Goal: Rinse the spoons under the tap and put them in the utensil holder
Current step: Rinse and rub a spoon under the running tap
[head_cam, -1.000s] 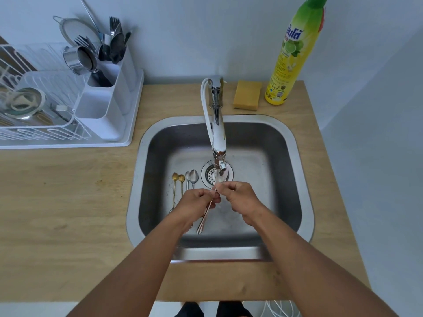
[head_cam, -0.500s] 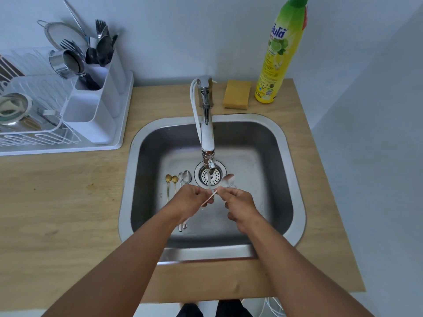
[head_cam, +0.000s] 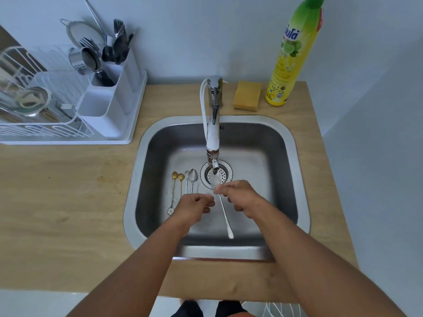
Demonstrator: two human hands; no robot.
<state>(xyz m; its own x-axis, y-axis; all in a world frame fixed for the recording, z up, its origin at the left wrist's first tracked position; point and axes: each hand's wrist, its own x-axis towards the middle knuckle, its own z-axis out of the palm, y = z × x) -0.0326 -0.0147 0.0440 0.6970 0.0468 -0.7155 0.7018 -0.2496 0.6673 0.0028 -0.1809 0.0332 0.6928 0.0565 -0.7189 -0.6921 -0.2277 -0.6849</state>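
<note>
Right under the tap (head_cam: pixel 212 143), my right hand (head_cam: pixel 240 196) pinches a spoon (head_cam: pixel 223 209) by its neck, bowl beneath the spout. Left of it, my left hand (head_cam: pixel 194 208) is curled loosely, gripping nothing I can see. Four spoons (head_cam: pixel 184 184) lie left of the tap, in the sink (head_cam: pixel 286 156).

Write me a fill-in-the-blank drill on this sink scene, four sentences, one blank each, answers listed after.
1. The right hand holds a long silver spoon under the ____.
2. Beside the drain, ____ more spoons lie on the sink floor.
3. The yellow sponge sits on the counter between the tap and the ____.
4. The white utensil holder stands on the ____ side of the sink.

Answers: tap; four; soap bottle; left
</note>
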